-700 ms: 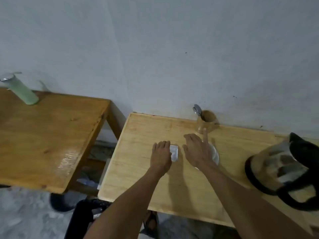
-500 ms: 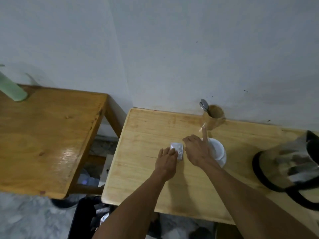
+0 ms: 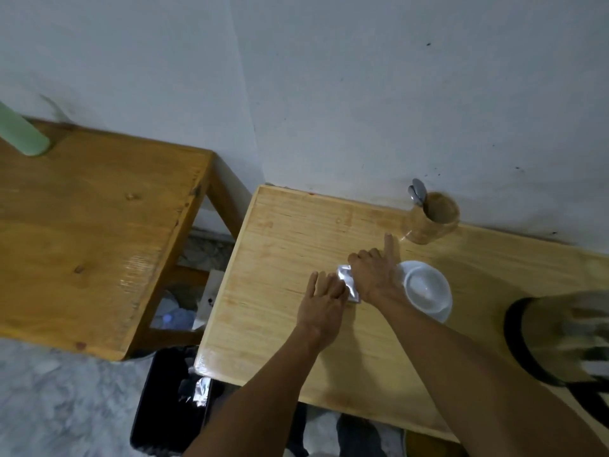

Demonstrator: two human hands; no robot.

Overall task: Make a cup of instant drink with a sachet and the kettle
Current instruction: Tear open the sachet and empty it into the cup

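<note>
A small silvery sachet (image 3: 348, 282) sits just above the light wooden table (image 3: 283, 232), held between both hands. My left hand (image 3: 324, 301) grips its near left edge. My right hand (image 3: 374, 275) grips its far right side, with one finger pointing away. Right beside my right hand stands a white cup (image 3: 426, 290), which looks empty. A glass kettle with a black rim and handle (image 3: 560, 338) stands blurred at the right edge. Against the wall is a wooden holder (image 3: 435, 219) with a metal spoon (image 3: 418, 192) in it.
A darker wooden table (image 3: 92, 225) stands to the left with a pale green bottle (image 3: 23, 133) on its far corner. A black bin (image 3: 171, 397) holding a foil scrap sits on the floor below the table's near left corner.
Both hands have closed on the sachet and raised it slightly; the view has shifted left and closer, so the kettle sits further right.
</note>
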